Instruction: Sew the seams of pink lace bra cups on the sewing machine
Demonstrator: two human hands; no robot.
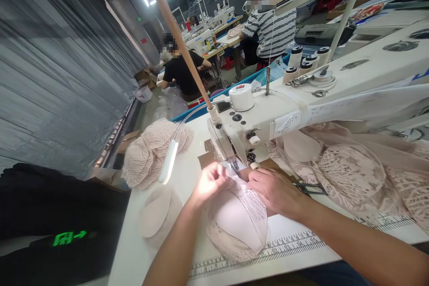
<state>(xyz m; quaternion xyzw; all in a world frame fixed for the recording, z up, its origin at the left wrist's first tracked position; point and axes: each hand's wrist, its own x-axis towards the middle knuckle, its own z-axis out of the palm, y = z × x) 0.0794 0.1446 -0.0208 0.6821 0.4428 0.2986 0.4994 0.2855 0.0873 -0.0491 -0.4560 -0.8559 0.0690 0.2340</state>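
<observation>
A pale pink bra cup covered with lace [239,223] lies on the white sewing table [140,254] in front of the sewing machine [268,111]. My left hand [209,183] is closed in a pinch on the cup's lace edge just before the needle area. My right hand [273,190] rests on the lace at the right of the needle, fingers curled down on the fabric. The needle itself is mostly hidden behind my fingers.
A heap of lace cups [150,152] sits at the table's left, loose foam cups [156,214] beside it, more lace pieces [362,174] at right. Scissors [311,187] lie by my right wrist. A lamp [169,161] bends over the table. Other people sew at the back.
</observation>
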